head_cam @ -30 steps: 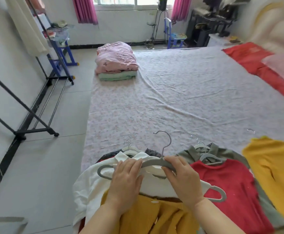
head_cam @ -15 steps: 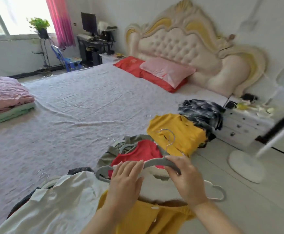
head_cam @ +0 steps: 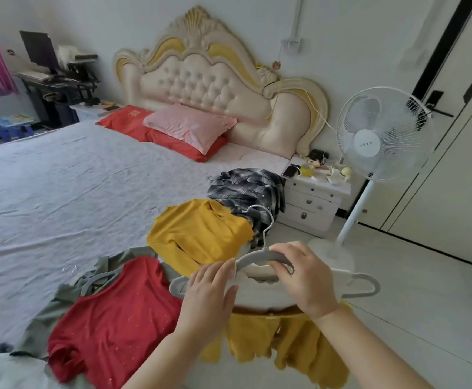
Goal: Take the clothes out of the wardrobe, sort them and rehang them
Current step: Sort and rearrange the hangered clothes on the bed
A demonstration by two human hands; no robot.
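Both hands hold one grey hanger up over the floor, just off the bed's near edge. The right hand has its fingers curled round the hanger's crown below the hook. The left hand pinches the hanger's left arm between fingers and thumb. A mustard knit with a pale collar hangs from it, clear of the bed.

Along that near edge lie garments already taken out. A plaid shirt sits at the corner by the nightstand, with a yellow top overlapping it. Next comes a red top on a grey-green piece. A white one lies at the frame's lower left. Several wire hooks poke out from these, so they appear to be on their hangers.

By my reading, emptying is largely done and sorting is underway, the knit being the piece now in hand. Rehanging looks not yet begun, and no rail is in view.
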